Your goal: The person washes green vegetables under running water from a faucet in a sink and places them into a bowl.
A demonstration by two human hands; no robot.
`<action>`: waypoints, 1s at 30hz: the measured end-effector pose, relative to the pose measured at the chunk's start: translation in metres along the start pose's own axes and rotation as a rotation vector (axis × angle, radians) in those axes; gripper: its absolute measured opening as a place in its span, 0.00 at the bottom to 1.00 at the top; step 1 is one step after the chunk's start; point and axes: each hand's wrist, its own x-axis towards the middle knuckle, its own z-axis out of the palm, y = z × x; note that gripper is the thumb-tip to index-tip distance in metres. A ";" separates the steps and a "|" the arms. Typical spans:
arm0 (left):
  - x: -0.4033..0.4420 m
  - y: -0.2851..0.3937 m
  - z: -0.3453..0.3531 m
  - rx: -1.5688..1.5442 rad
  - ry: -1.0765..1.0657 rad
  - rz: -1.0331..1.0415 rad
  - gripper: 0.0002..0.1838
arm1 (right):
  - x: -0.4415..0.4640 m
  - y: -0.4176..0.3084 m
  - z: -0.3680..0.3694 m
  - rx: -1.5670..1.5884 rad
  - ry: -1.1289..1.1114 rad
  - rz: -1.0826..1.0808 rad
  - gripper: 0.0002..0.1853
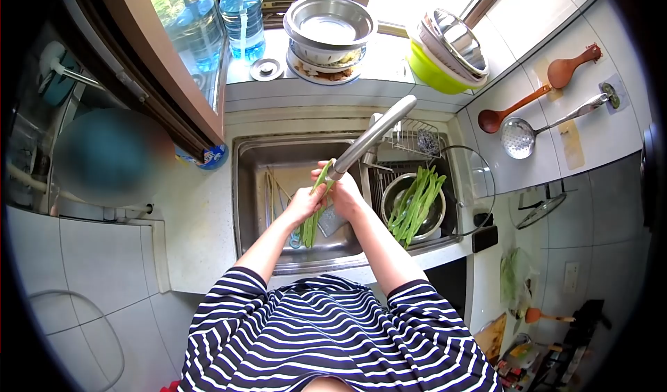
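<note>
Over the left basin of the steel sink (253,149), my left hand (306,202) is closed around a flat green bean (322,181). Right beside it, under the faucet (375,136), my right hand (344,194) has its fingers curled on the upper part of the same bean; the faucet head partly covers them. More green beans (310,232) hang or lie below my hands, and I cannot tell which. To the right, a metal bowl (436,219) holds a pile of long green beans (417,201).
Thin sticks (269,197) and a blue-handled item (295,239) lie in the basin. A glass lid (479,183) leans right of the bowl. Stacked bowls (330,27), a green basin (431,69) and a water bottle (243,23) stand on the sill. Ladles (490,121) hang on the wall.
</note>
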 end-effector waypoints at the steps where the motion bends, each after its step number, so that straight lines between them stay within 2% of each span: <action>1: 0.004 0.006 0.002 -0.013 0.004 0.010 0.26 | 0.000 -0.002 -0.001 0.031 0.001 -0.042 0.21; 6: 0.026 0.019 0.015 -0.141 -0.055 0.087 0.22 | -0.002 -0.015 -0.008 -0.001 0.073 -0.035 0.16; 7: 0.026 0.019 0.014 -0.183 -0.132 0.068 0.18 | 0.000 -0.016 -0.013 -0.028 0.083 -0.027 0.14; 10: 0.018 0.028 0.018 -0.181 -0.143 0.037 0.17 | 0.002 -0.022 -0.009 -0.028 0.103 -0.049 0.10; 12: 0.009 0.031 0.013 -0.219 -0.193 0.041 0.11 | -0.006 -0.033 -0.005 -0.034 0.101 -0.015 0.10; 13: 0.006 0.031 0.009 -0.238 -0.215 0.046 0.09 | 0.001 -0.028 -0.008 -0.005 0.136 -0.063 0.10; 16: 0.003 0.028 -0.001 -0.116 -0.213 0.096 0.09 | 0.006 -0.024 -0.009 0.036 0.124 -0.060 0.11; 19: 0.007 0.025 0.003 -0.107 -0.099 0.117 0.06 | 0.011 -0.011 0.000 0.095 0.145 -0.100 0.15; 20: 0.008 0.025 0.005 -0.111 -0.067 0.132 0.05 | 0.012 -0.009 0.000 -0.066 0.119 -0.137 0.18; 22: 0.014 0.015 0.007 -0.011 -0.031 0.177 0.04 | 0.010 0.003 0.003 -0.144 0.143 -0.220 0.19; 26: 0.011 0.001 0.007 0.176 0.010 0.216 0.06 | 0.010 0.014 -0.008 -0.155 0.100 -0.072 0.21; 27: 0.010 -0.001 0.005 0.206 0.011 0.215 0.06 | 0.010 0.017 -0.006 -0.152 0.092 -0.112 0.20; 30: 0.003 0.000 -0.001 0.191 0.001 0.140 0.09 | 0.011 0.011 0.000 -0.087 0.150 -0.057 0.18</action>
